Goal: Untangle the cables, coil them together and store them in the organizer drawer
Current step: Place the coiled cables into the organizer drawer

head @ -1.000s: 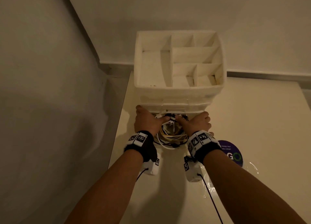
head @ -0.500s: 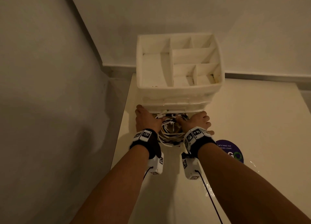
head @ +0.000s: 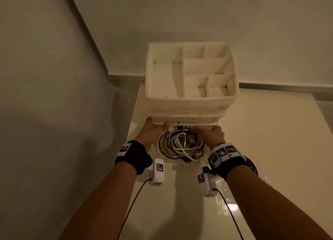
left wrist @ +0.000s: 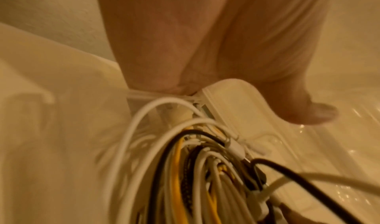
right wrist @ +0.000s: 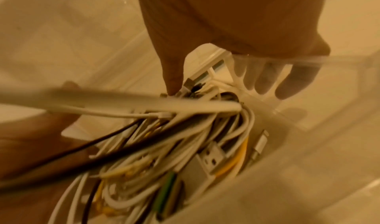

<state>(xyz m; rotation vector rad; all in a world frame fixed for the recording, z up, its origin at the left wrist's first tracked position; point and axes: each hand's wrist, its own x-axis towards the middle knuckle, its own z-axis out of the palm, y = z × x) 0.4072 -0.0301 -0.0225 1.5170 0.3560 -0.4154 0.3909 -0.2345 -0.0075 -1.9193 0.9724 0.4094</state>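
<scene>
Status: nearly done, by my read. The cables (head: 180, 146) are already one coiled bundle sitting inside the pulled-out clear drawer (head: 203, 159), lower centre of the head view. What's left, as I judge it: tuck the loose ends down and push the drawer shut. One white cable end with a plug (head: 172, 128) rides up at the drawer's far edge against the organizer (head: 191, 102) front, and could catch when the drawer slides in.

Left to right in the head view:
- Left hand (head: 150, 133), centre-left: at the drawer's left far corner, touching the organizer front. In the left wrist view the fingers (left wrist: 316, 113) lie fairly straight over the corner of the white frame, thumb on the near side. Grip reads as relaxed and pressing, not wrapped round anything; part of it is hidden, so not certain.
- Cable bundle, centre: white, black and yellow strands. Exact cable count can't be told, too overlapped. Several plugs show in the right wrist view, including a flat USB plug (right wrist: 213, 159).
- Right hand (head: 210, 136), centre-right: thumb pressing down on the cable ends, fingers (right wrist: 287, 87) seen through the clear drawer wall, outside it. So the grip pinches the drawer wall at its right far corner.

Counts: one organizer, five open top compartments, one drawer open, one bundle, two hands, one surface (head: 270, 149), one purple round sticker (head: 251, 167) at right, mostly hidden by the right wrist.
</scene>
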